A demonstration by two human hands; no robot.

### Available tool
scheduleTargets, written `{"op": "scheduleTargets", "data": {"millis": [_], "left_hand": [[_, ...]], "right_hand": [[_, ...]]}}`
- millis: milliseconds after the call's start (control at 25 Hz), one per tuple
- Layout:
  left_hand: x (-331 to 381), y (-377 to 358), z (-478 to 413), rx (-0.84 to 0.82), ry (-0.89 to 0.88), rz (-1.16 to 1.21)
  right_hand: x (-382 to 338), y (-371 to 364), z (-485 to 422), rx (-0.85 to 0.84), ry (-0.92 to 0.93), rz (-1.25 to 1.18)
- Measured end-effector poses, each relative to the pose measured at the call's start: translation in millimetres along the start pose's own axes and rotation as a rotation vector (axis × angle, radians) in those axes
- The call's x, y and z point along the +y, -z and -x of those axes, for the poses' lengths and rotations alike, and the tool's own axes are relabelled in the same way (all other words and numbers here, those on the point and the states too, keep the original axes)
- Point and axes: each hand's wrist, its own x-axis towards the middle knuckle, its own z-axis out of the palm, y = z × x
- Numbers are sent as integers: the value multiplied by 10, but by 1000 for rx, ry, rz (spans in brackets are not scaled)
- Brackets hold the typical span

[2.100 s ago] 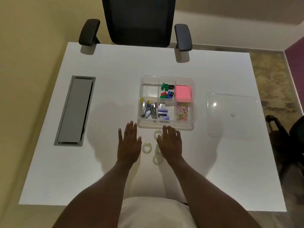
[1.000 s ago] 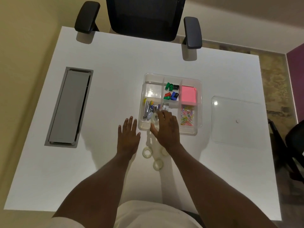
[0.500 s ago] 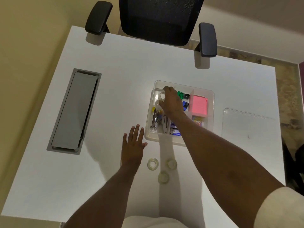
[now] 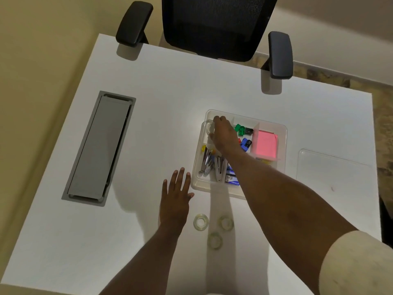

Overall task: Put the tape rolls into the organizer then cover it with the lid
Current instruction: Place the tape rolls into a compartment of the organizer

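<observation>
Right hand (image 4: 225,135) moved fwd, pinching a clear tape roll (image 4: 209,129) over the clear plastic organizer's (image 4: 282,133) far-left compartment; I'd lower it flat, then let go. Left hand (image 4: 175,196) spread, empty.

Organizer (image 4: 282,133) mid-table (image 4: 148,103), lid (image 4: 331,177) to its rt, 3 tape rolls (image 4: 201,222) in front.

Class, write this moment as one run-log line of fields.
right hand: over organizer far-left compartment, at tape roll | left hand: flat on table | table rolls: three | lid: off
</observation>
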Motion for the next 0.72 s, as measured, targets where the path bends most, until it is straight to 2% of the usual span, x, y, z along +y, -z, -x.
{"op": "scheduleTargets", "data": {"millis": [240, 480, 720], "left_hand": [[26, 86, 5, -46, 2, -4], [81, 196, 16, -91, 9, -39], [128, 282, 79, -99, 4, -52]], "right_hand": [[14, 66, 219, 119, 27, 5], [3, -20, 1001, 310, 117, 25], [100, -375, 1863, 253, 137, 24]]}}
